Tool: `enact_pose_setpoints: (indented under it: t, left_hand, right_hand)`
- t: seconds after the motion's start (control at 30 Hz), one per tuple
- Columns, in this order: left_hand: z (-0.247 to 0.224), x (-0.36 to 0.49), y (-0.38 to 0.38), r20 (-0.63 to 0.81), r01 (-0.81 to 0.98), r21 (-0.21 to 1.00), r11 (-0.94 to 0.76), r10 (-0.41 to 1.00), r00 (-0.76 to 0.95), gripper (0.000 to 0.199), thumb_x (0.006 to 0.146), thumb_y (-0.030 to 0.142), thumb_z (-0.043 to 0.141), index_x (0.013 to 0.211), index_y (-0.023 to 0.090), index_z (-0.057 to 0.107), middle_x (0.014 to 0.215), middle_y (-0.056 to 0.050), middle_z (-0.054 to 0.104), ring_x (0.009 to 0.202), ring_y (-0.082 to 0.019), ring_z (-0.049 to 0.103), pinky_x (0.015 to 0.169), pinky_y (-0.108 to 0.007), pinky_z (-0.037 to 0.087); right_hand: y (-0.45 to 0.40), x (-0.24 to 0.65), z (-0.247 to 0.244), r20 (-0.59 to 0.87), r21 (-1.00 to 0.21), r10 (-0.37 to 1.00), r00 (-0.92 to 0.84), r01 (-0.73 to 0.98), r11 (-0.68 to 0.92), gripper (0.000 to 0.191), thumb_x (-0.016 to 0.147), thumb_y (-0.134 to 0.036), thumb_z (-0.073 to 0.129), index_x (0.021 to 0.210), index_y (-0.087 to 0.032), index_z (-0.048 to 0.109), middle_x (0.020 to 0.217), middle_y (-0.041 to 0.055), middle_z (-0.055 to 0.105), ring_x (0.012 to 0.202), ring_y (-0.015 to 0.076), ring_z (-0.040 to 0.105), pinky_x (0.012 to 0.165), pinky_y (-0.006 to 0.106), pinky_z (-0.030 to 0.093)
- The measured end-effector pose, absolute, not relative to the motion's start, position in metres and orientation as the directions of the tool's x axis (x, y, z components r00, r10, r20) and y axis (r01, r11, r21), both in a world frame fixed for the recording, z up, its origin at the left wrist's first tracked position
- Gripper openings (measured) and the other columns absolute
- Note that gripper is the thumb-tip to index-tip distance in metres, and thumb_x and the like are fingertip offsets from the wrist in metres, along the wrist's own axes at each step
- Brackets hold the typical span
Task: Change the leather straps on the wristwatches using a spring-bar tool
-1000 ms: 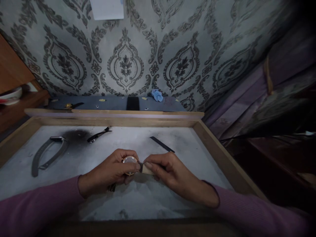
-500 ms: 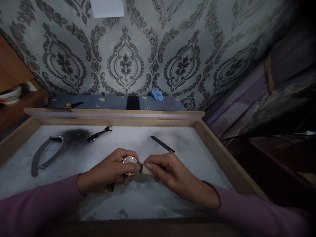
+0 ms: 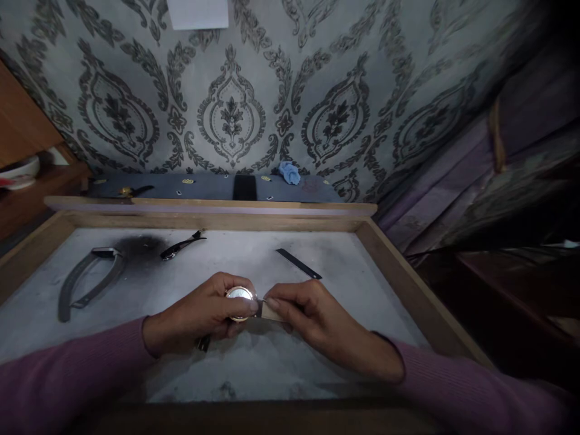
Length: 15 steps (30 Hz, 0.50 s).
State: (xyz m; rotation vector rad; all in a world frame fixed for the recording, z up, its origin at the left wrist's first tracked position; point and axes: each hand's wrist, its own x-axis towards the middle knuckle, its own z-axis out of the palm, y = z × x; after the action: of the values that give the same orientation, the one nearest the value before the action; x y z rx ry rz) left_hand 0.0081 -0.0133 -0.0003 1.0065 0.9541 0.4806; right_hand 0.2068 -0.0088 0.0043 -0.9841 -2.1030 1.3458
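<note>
My left hand (image 3: 203,311) is closed around a round wristwatch (image 3: 239,294) with a gold-coloured rim, thumb laid across its lower right edge. From the watch's right side a strap (image 3: 272,313), pale beige with a dark end, runs toward my right hand (image 3: 312,314). Thumb and forefinger of that hand pinch at the strap beside the case. A thin metallic bit shows at those fingertips, too small to name. Below my left palm a dark piece (image 3: 203,343) pokes out; whether it belongs to the watch I cannot tell.
Inside the wooden-rimmed tray table (image 3: 217,222) lie a grey-strapped watch (image 3: 88,284), a black tool like small pliers (image 3: 181,244) and a dark flat strip (image 3: 299,264). Behind the rim are a blue crumpled cloth (image 3: 289,173), a black flat object (image 3: 245,188) and another dark-strapped watch (image 3: 135,191).
The watch face now catches a bright glare, having tilted slightly. Both hands keep nearly the same place and grip.
</note>
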Motion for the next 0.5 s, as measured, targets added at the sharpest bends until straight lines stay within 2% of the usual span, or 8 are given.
enact_pose_setpoints:
  t: [0.27,0.5]
  left_hand:
    - [0.0024,0.0111,-0.0130,-0.435,0.078,0.884,0.461,0.747,0.504,0.011,0.074,0.023,0.059,0.067,0.018,0.052,0.044,0.009,0.043,0.038,-0.005,0.031,0.036,-0.018,0.017]
    - [0.0020,0.0132,-0.0165,-0.451,0.092,0.879,0.468,0.753,0.480,0.015,0.074,0.030,0.061,0.070,0.018,0.052,0.041,0.009,0.045,0.035,-0.005,0.027,0.036,-0.018,0.015]
  right_hand:
    - [-0.0091,0.2057,0.0055,-0.015,-0.915,0.776,-0.630,0.322,0.244,0.032,0.092,-0.028,0.042,0.067,-0.015,0.056,0.054,-0.0045,0.041,0.048,0.0080,0.035,0.046,0.022,0.028]
    - [-0.0062,0.2068,0.0049,-0.039,-0.920,0.762,-0.647,0.320,0.225,0.031,0.092,-0.028,0.043,0.070,-0.014,0.060,0.053,-0.0045,0.041,0.049,0.0081,0.036,0.046,0.022,0.028]
